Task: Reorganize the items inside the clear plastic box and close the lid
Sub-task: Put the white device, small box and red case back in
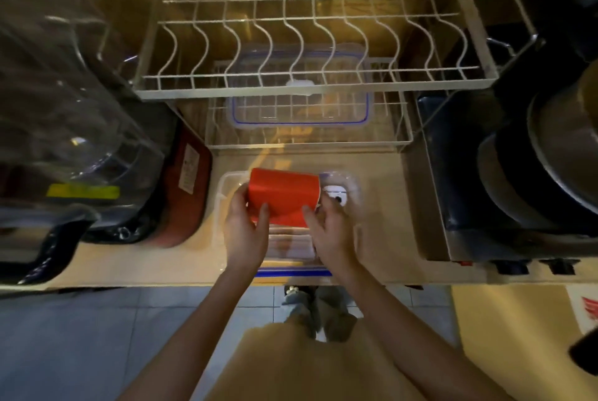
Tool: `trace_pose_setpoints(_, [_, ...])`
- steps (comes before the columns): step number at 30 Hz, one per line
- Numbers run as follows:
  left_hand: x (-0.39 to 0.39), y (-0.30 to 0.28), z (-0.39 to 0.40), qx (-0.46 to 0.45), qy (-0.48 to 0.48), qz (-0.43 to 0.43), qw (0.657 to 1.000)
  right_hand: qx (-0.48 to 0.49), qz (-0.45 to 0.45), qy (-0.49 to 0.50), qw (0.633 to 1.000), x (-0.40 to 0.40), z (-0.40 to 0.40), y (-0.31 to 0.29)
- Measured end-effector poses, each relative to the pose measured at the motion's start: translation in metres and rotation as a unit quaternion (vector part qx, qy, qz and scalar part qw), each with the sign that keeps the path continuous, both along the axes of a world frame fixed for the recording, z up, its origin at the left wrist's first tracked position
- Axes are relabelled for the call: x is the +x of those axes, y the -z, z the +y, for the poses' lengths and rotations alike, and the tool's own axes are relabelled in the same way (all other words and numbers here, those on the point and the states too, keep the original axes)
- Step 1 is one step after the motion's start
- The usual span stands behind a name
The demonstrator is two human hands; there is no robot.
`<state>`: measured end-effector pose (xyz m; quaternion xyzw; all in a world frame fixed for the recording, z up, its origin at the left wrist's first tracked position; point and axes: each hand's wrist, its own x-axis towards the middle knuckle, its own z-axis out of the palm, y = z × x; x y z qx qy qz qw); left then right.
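Observation:
A clear plastic box [223,193] sits on the counter near its front edge, with a blue strip along its near side. A red pack [284,193] lies on its side over the box. My left hand [246,232] grips the pack's left end and my right hand [330,235] grips its right end. A small white round item [336,196] shows just right of the pack, by the box's far right corner. A clear lid with a blue seal [301,109] rests on the lower wire rack behind the box. The box's other contents are hidden under my hands.
A white wire dish rack [307,83] overhangs the counter behind the box. A large clear water bottle [64,93] and a red appliance [187,193] stand on the left. Dark pans [530,180] sit on a stove at the right. The counter edge [194,281] runs just under my wrists.

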<state>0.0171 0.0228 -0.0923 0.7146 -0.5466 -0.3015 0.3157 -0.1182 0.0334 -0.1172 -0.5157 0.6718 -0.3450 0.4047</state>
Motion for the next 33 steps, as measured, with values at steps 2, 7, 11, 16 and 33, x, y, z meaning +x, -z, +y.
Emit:
trace_pose_setpoints(2, [0.011, 0.008, 0.003, 0.021, -0.011, -0.028, 0.999, -0.002, 0.01, -0.038, 0.999, 0.009, 0.001, 0.012])
trace_pose_setpoints(7, [0.019, 0.021, 0.003, 0.068, -0.009, -0.053, 0.996, -0.028, 0.04, -0.096, 0.994, 0.021, -0.005, 0.022])
trace_pose_setpoints(11, [0.022, 0.024, 0.0, 0.09, 0.008, -0.092, 0.992, -0.03, 0.048, -0.101, 0.993, 0.021, -0.012, 0.026])
trace_pose_setpoints(16, [0.025, 0.022, -0.007, 0.133, 0.043, -0.129, 0.982, 0.035, 0.057, -0.086, 0.994, 0.02, -0.029, 0.029])
trace_pose_setpoints(33, [0.023, 0.04, -0.003, 0.186, 0.191, -0.263, 0.927, 0.065, 0.073, -0.039, 0.994, 0.028, -0.023, 0.034])
